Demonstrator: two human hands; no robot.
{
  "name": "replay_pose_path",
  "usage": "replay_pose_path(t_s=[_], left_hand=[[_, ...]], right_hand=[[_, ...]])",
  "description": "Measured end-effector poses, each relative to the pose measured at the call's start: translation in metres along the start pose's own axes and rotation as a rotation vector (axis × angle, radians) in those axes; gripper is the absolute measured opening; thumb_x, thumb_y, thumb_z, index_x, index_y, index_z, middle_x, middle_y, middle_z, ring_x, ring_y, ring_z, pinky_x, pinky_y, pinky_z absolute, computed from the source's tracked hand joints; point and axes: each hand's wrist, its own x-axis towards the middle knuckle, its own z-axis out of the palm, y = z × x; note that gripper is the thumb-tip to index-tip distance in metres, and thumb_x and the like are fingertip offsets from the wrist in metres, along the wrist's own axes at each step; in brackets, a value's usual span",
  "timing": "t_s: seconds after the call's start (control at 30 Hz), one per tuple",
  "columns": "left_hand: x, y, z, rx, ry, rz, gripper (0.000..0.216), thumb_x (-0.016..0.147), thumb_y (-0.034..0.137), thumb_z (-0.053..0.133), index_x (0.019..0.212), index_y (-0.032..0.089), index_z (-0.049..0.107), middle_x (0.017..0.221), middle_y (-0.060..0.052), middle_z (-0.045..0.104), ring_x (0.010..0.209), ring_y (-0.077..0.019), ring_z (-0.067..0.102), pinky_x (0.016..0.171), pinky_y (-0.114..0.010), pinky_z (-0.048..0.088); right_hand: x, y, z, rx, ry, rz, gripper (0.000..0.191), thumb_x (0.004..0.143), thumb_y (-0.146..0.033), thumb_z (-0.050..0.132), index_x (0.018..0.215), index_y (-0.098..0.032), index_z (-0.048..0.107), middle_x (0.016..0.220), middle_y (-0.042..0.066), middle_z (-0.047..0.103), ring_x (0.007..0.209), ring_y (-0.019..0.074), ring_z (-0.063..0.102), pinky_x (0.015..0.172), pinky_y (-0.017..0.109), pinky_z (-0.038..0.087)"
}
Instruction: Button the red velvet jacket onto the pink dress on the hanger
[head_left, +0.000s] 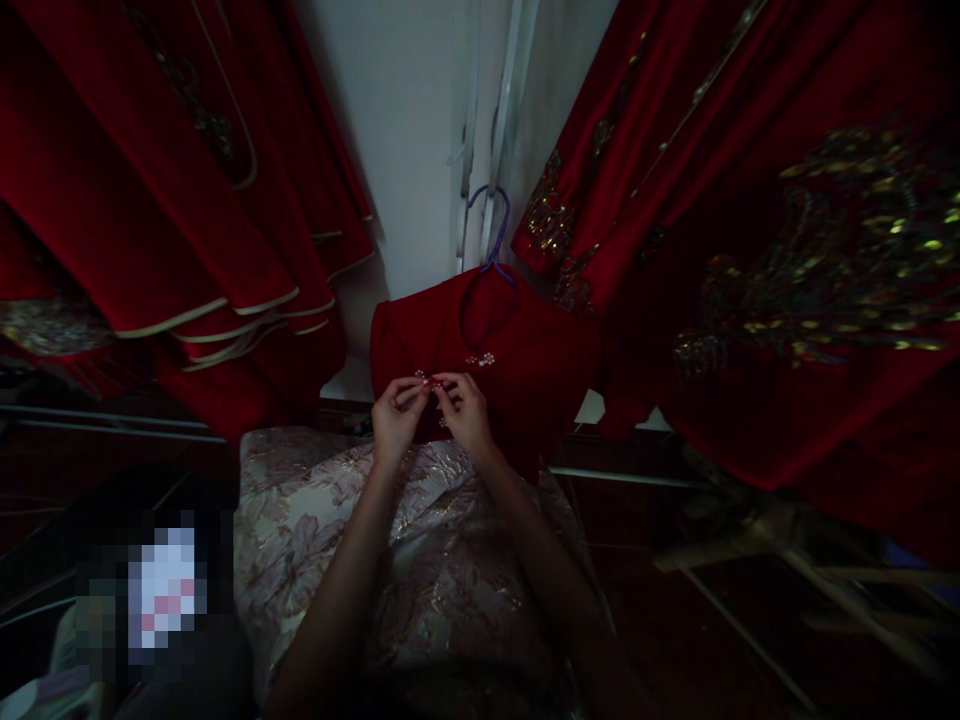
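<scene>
A red garment (pixel 540 350) with a round neckline hangs on a purple hanger (pixel 500 225) in front of me. My left hand (pixel 397 418) and my right hand (pixel 466 412) meet at its front opening. Both hands have thumb and fingers pinched on a small beaded fastener (pixel 433 382); its finer parts are too dark to make out. Another beaded fastener (pixel 481 359) sits just above, under the neckline. Below, part of a third ornament shows beside my right hand.
Red garments with pale piping (pixel 225 250) hang at left. Gold-embroidered red garments (pixel 840 260) hang at right. Patterned fabric (pixel 300 510) covers my lap. A wooden stool-like frame (pixel 780 540) stands lower right; a blurred bright patch lies lower left.
</scene>
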Motion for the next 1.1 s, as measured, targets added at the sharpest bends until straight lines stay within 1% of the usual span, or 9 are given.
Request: replay_pose_path(t_s=[0.13, 0.27, 0.53, 0.67, 0.73, 0.8, 0.9, 1.0, 1.1], left_hand=[[0.008, 0.002, -0.003, 0.048, -0.084, 0.022, 0.025, 0.075, 0.033, 0.067, 0.09, 0.015, 0.062, 0.092, -0.007, 0.07, 0.083, -0.0163, 0.069, 0.079, -0.03, 0.056], [0.016, 0.004, -0.008, 0.139, -0.205, 0.063, 0.023, 0.076, 0.032, 0.066, 0.091, 0.016, 0.063, 0.088, -0.005, 0.07, 0.079, -0.0149, 0.068, 0.078, -0.029, 0.056], [0.017, 0.003, -0.016, 0.214, -0.211, 0.026, 0.024, 0.074, 0.031, 0.064, 0.093, 0.015, 0.066, 0.09, -0.006, 0.071, 0.078, -0.0163, 0.068, 0.076, -0.029, 0.055], [0.022, 0.014, -0.022, 0.356, -0.259, 0.108, 0.02, 0.075, 0.031, 0.064, 0.089, 0.017, 0.068, 0.085, -0.004, 0.071, 0.076, -0.0154, 0.067, 0.072, -0.026, 0.053], [0.024, 0.018, -0.023, 0.391, -0.278, 0.143, 0.018, 0.076, 0.031, 0.063, 0.087, 0.018, 0.067, 0.084, -0.002, 0.071, 0.075, -0.0148, 0.066, 0.072, -0.025, 0.052], [0.022, 0.018, -0.022, 0.361, -0.258, 0.121, 0.017, 0.077, 0.03, 0.061, 0.088, 0.018, 0.066, 0.085, -0.003, 0.07, 0.075, -0.0145, 0.066, 0.073, -0.026, 0.051], [0.002, 0.004, -0.011, 0.223, -0.152, 0.054, 0.022, 0.081, 0.027, 0.056, 0.101, 0.019, 0.06, 0.091, -0.004, 0.069, 0.082, -0.0151, 0.066, 0.08, -0.029, 0.052], [-0.037, -0.017, 0.011, 0.14, -0.03, 0.052, 0.028, 0.085, 0.024, 0.049, 0.113, 0.02, 0.051, 0.099, -0.007, 0.064, 0.09, -0.0163, 0.064, 0.085, -0.034, 0.051], [-0.07, -0.029, 0.031, 0.371, -0.009, 0.096, 0.025, 0.083, 0.02, 0.051, 0.107, 0.019, 0.051, 0.101, -0.01, 0.058, 0.097, -0.0219, 0.058, 0.092, -0.043, 0.047]], right_hand=[[0.003, 0.002, 0.0, 0.051, -0.013, 0.026, 0.022, 0.09, -0.03, 0.048, 0.107, -0.022, 0.061, 0.101, 0.004, 0.056, 0.069, 0.0081, 0.06, 0.056, 0.018, 0.053], [0.007, 0.004, 0.0, 0.057, -0.001, 0.029, 0.021, 0.091, -0.031, 0.049, 0.105, -0.022, 0.061, 0.104, 0.004, 0.056, 0.073, 0.0092, 0.062, 0.059, 0.02, 0.055], [0.009, 0.007, 0.005, 0.012, -0.013, 0.022, 0.019, 0.089, -0.028, 0.05, 0.104, -0.022, 0.061, 0.1, 0.005, 0.057, 0.078, 0.0114, 0.062, 0.063, 0.022, 0.057], [0.01, 0.004, 0.007, 0.002, 0.003, 0.006, 0.018, 0.09, -0.029, 0.05, 0.099, -0.022, 0.063, 0.099, 0.005, 0.059, 0.081, 0.0118, 0.063, 0.068, 0.023, 0.057], [0.013, 0.003, 0.005, 0.041, -0.008, 0.031, 0.018, 0.089, -0.03, 0.052, 0.099, -0.021, 0.063, 0.1, 0.005, 0.06, 0.08, 0.0118, 0.064, 0.068, 0.024, 0.058], [0.015, 0.002, -0.002, 0.145, -0.074, 0.092, 0.019, 0.089, -0.033, 0.052, 0.099, -0.021, 0.062, 0.099, 0.005, 0.064, 0.078, 0.0117, 0.066, 0.068, 0.026, 0.059], [0.01, -0.004, -0.024, 0.281, -0.23, 0.197, 0.024, 0.09, -0.036, 0.049, 0.102, -0.02, 0.062, 0.102, 0.006, 0.068, 0.081, 0.0133, 0.069, 0.069, 0.029, 0.06], [-0.005, -0.009, -0.054, 0.215, -0.313, 0.227, 0.027, 0.089, -0.036, 0.05, 0.105, -0.02, 0.064, 0.109, 0.007, 0.068, 0.089, 0.0164, 0.069, 0.069, 0.029, 0.059], [-0.026, -0.006, -0.078, 0.031, -0.288, 0.194, 0.026, 0.089, -0.035, 0.05, 0.104, -0.021, 0.066, 0.105, 0.005, 0.07, 0.09, 0.0163, 0.067, 0.078, 0.031, 0.055]])
